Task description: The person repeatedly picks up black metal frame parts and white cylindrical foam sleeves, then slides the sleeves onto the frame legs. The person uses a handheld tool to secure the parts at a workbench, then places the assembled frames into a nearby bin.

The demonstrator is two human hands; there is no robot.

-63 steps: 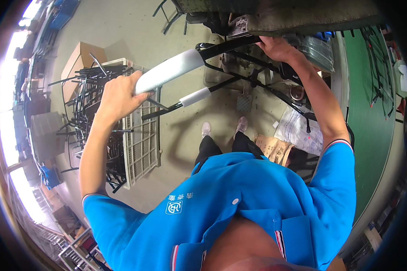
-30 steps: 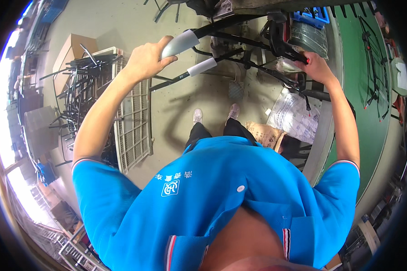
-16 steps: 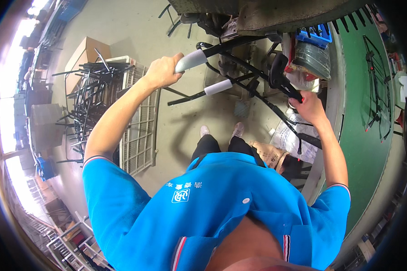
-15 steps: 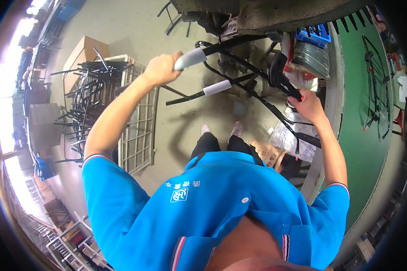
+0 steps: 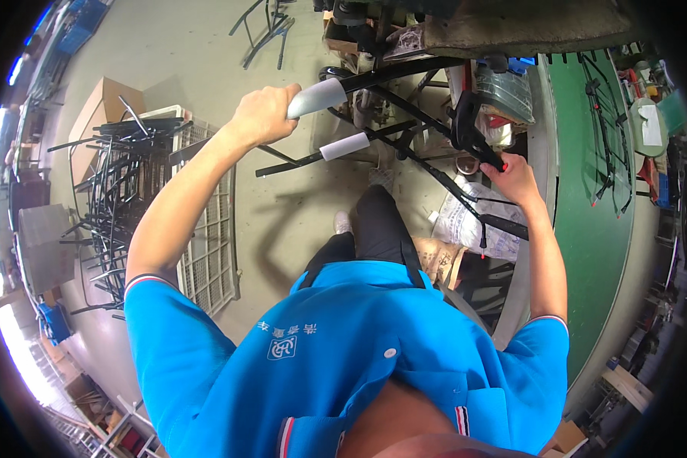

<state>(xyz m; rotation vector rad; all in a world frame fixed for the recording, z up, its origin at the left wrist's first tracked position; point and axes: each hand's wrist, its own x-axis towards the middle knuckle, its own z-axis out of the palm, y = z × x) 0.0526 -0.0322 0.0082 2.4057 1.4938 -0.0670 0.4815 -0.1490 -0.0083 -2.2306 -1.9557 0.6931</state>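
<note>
A black tubular metal frame [image 5: 412,109] with crossing bars is held up in front of me between both hands. My left hand [image 5: 263,114] wraps round its upper left tube, at the end of a pale grey sleeve [image 5: 318,98]. A second pale sleeve [image 5: 345,146] sits on the lower tube, whose black end points left. On the other side, my right hand [image 5: 514,181] grips the frame's right end, beside a small red tip. The palm side of each hand is hidden.
Many black tube parts [image 5: 118,183] pile up at the left, by a white wire rack [image 5: 210,229] and a cardboard box [image 5: 103,114]. Dark machinery [image 5: 511,30] overhangs ahead. Right of me lie white sacks [image 5: 473,217] and a green bench top [image 5: 588,252] bearing another black frame [image 5: 604,126].
My right leg has stepped forward, toward the machinery. The view has shifted, and surroundings on both sides appear farther left. Both hands keep their hold on the frame.
</note>
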